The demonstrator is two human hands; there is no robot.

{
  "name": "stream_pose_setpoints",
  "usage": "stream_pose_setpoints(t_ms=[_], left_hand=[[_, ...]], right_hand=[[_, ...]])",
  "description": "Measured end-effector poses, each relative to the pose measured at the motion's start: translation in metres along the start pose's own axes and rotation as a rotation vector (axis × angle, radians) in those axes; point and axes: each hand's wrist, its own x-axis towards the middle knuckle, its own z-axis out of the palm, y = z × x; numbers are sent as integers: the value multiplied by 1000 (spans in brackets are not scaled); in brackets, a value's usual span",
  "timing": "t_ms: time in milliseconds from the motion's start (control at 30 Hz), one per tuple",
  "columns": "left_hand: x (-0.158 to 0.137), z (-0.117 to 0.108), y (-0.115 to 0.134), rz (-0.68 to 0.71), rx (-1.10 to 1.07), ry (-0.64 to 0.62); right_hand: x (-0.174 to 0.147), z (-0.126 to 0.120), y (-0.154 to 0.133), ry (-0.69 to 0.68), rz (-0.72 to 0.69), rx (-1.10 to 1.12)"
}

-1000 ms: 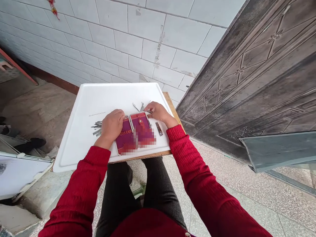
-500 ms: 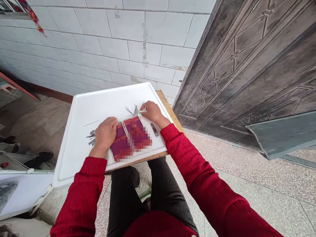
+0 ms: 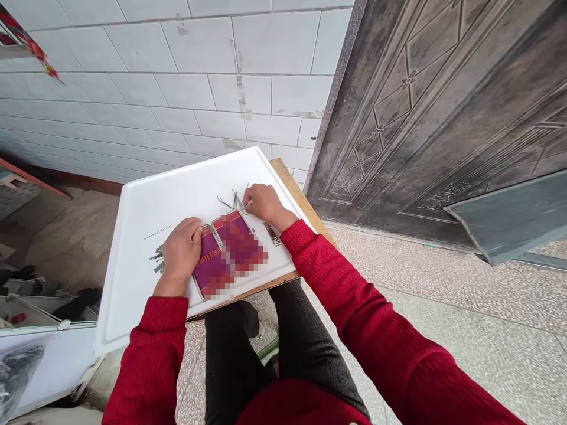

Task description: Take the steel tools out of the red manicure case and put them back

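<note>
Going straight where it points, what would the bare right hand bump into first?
The bare right hand would likely first meet the slender silver metal tools just ahead of it; whether they touch is unclear.

We see an open case (image 3: 230, 248), purple inside with red trim and metal edging, lying flat mid-scene, halves side by side, partly blurred; slender silver tools (image 3: 235, 200) cluster just beyond its far edge.

case (image 3: 204, 273): cloth-look lining (image 3: 208, 241), shiny mtl rim (image 3: 217, 235) | clipper (image 3: 271, 234): glossy mtl | board (image 3: 177, 192): smooth plstc-look | sleeves (image 3: 349, 295): crinkled cloth
</note>
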Motion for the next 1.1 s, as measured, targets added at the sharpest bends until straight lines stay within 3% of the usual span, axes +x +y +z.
stream_pose_setpoints(t_ms=[233,633,1100], left_hand=[[1,6,-1,74,-44,-65],[-2,11,4,161,-100,-43],[-3,10,8,184,-44,-39]], right_hand=[[-3,-1,1,55,-5,-44],[-3,3,1,126,5,-12],[-9,11,-10,64,-158,26]])
